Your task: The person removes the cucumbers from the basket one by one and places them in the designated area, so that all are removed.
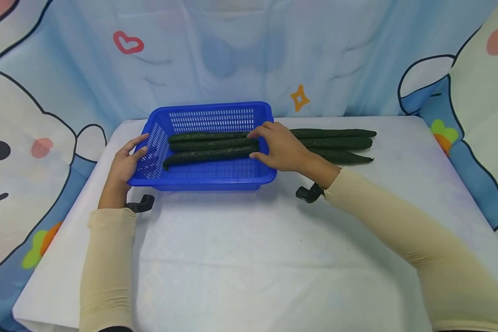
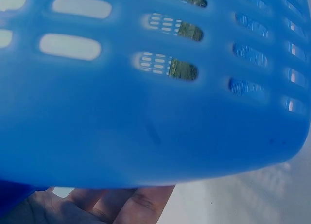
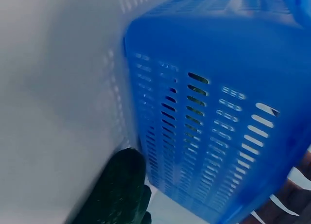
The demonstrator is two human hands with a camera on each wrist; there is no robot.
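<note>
A person's left hand grips the end of a blue basket above a white tabletop, three cucumbers inside. The right hand, thumb and fingers spread, arches over their ends, contact hard to judge; three more cucumbers lie on the right.

A table covered with a white cloth carries everything; a faint crease runs across the cloth, which folds over at the near left corner. On its far half, left of the middle, is a blue perforated plastic basket; whether its base sits fully flat on the cloth cannot be told. To its right, three dark green cucumbers lie side by side, lengthwise from left to right, their left ends close to the basket.
</note>
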